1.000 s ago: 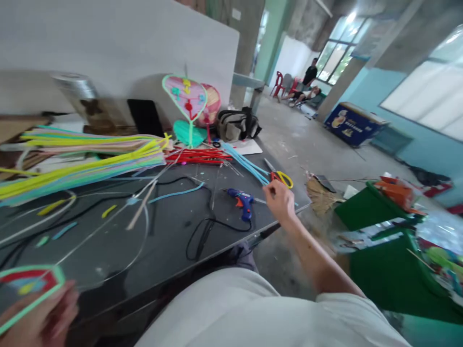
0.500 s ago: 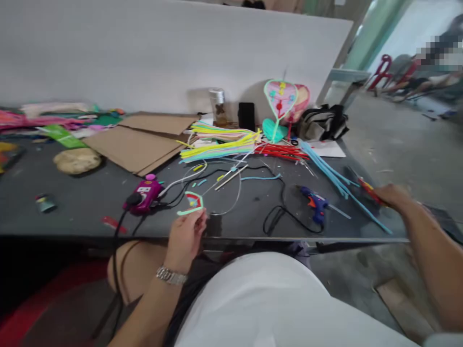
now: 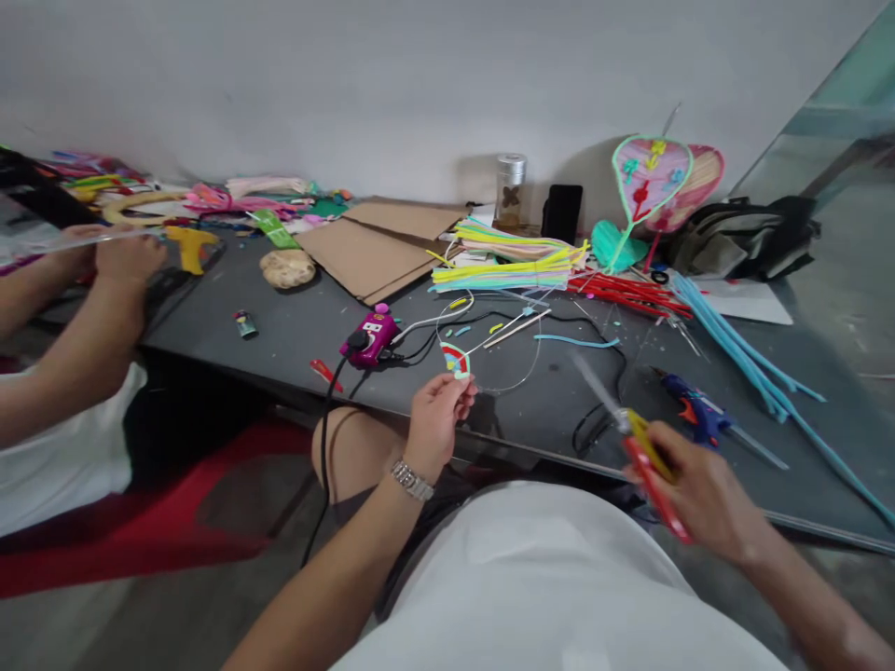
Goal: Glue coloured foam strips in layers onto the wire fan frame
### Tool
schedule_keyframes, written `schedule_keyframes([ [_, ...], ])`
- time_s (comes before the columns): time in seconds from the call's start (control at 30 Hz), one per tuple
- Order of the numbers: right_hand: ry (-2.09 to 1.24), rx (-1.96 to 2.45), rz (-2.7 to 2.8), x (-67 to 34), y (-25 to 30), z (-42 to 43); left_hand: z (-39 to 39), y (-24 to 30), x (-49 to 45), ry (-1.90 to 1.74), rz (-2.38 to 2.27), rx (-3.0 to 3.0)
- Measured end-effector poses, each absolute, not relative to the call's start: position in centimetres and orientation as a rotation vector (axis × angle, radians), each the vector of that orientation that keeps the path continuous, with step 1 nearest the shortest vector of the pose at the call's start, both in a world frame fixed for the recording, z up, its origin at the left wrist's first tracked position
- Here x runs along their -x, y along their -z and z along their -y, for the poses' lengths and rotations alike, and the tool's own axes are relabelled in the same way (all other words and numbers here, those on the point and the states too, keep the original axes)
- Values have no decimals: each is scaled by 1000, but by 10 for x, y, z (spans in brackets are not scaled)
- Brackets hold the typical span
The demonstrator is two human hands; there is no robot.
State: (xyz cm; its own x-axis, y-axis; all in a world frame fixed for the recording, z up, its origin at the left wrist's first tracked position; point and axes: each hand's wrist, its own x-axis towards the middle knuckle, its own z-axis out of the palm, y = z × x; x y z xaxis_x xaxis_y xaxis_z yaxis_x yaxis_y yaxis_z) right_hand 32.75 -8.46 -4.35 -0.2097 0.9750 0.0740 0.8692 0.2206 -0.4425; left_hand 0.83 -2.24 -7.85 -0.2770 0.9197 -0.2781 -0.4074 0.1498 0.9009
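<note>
- At the near edge of the dark grey table, the left hand pinches one small red, blue and yellow arch with a green rim, fingers together on its lower end; its long axis tilts across the fingertips.
- The right hand, fingers clamped, grips one pair of red-and-yellow-handled scissors, blades angled up-left toward the arch; the left hand is nearer it.
- One blue glue gun lies just beyond the scissors.
- Two hands of a co-worker work at far left.
</note>
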Motion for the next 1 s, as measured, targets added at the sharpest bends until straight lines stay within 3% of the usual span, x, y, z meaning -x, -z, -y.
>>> schedule_keyframes([
  [0.2,-296,1629,2488,-266,54,75,18,77,-9,-1359,-1280,-578],
  [1.0,-95,1562,2591,-253,68,55,22,79,-9,-1308,-1266,-698],
])
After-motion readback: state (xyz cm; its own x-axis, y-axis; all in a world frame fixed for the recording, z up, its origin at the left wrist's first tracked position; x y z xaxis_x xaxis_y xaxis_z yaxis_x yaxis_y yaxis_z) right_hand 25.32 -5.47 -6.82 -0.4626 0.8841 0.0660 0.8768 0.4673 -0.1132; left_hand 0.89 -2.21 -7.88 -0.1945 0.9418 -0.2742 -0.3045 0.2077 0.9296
